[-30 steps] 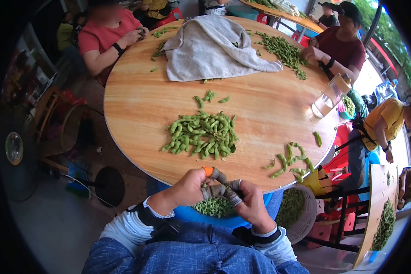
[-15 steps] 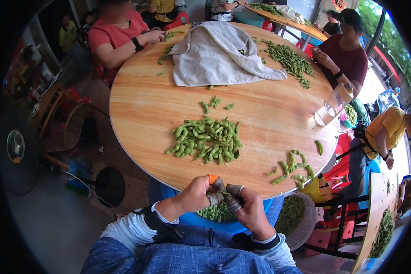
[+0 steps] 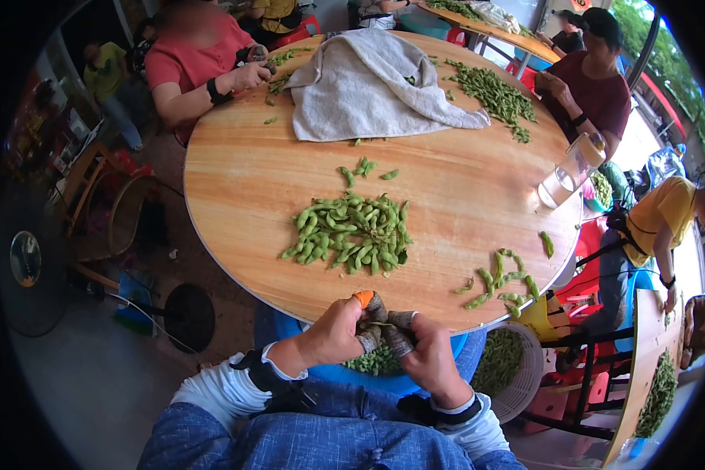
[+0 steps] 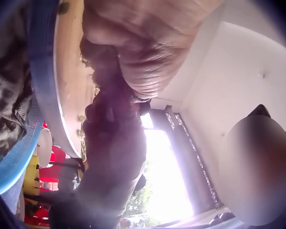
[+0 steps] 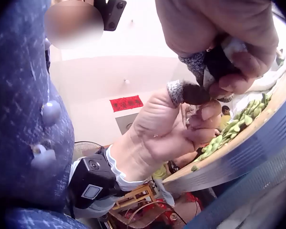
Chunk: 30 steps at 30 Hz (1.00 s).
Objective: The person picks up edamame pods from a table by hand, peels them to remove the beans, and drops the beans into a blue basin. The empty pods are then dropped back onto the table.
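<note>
Over the table's near edge, my left hand (image 3: 333, 335) and right hand (image 3: 432, 359) meet fingertip to fingertip, thumbs and fingers wrapped in dark, worn covers, one of them orange. Between them they pinch a green soybean pod (image 3: 379, 323), mostly hidden by the fingers. In the right wrist view the curled fingers of my left hand (image 5: 164, 126) lie just below those of my right hand (image 5: 219, 28). Beneath both hands is a blue basin (image 3: 395, 384) holding shelled green beans (image 3: 372, 362). A heap of soybean pods (image 3: 348, 233) lies beyond them on the round wooden table (image 3: 462, 204).
Loose pods (image 3: 489, 286) lie at the table's right edge, above a white basket (image 3: 534, 368) of pods. A clear bottle (image 3: 572, 172) stands farther right. A grey cloth (image 3: 376, 86) covers the far middle. Other people sit around the table, and a fan (image 3: 25, 258) stands left.
Both hands have come closer together, fingertips shifting around the pod above the basin. The person at far left has moved a hand, and the person at right has lifted hands off the pods.
</note>
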{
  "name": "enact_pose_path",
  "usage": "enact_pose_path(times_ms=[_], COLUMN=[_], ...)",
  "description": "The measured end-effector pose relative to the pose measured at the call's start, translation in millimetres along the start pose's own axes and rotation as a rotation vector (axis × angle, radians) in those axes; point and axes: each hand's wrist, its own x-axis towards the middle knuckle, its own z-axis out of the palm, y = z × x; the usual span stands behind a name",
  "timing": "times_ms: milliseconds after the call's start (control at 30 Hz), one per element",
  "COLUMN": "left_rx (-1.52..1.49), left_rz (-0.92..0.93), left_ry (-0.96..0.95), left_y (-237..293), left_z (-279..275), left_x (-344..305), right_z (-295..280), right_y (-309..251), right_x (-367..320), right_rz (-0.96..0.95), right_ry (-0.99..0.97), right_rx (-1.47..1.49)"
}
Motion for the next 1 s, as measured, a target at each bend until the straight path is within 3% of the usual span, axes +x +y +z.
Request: enact_pose_path(times_ms=[167, 267, 400, 467, 667, 800, 867, 933, 967, 1000], left_rx=[0.191, 0.257, 0.075, -0.001, 0.184, 0.178, 0.173, 0.517, 0.688, 0.859], left_rz=[-0.054, -0.063, -0.07, -0.036, 0.032, 0.033, -0.015, 0.017, 0.035, 0.052], left_ry=[0.083, 0.054, 0.02, -0.014, -0.138, 0.007, 0.075, 0.172, 0.22, 0.271], left_y=[-1, -4, -10, -8, 11, -12, -5, 2, 6, 9], left_z=[7, 10, 16, 18, 9, 9, 6, 0, -4, -7], left_x=[-3, 0, 6, 8, 5, 1, 6, 14, 20, 26], right_z=[4, 0, -10, -13, -8, -2, -11, -39, -52, -72], right_y=[9, 5, 3, 1, -4, 7, 6, 3, 9, -3], right_x=[1, 0, -3, -5, -8, -5, 0, 7, 10, 13], right_rz=[-0.026, 0.001, 0.011, 0.016, -0.054, -0.061, -0.107, -0.062, -0.12, 0.048], right_ry=[-0.039, -0.065, -0.053, -0.007, -0.039, -0.067, 0.045, 0.114, 0.274, 0.275], right_rx=[-0.146, -0.22, -0.263, -0.137, -0.224, -0.188, -0.113, -0.215, -0.369, -0.51])
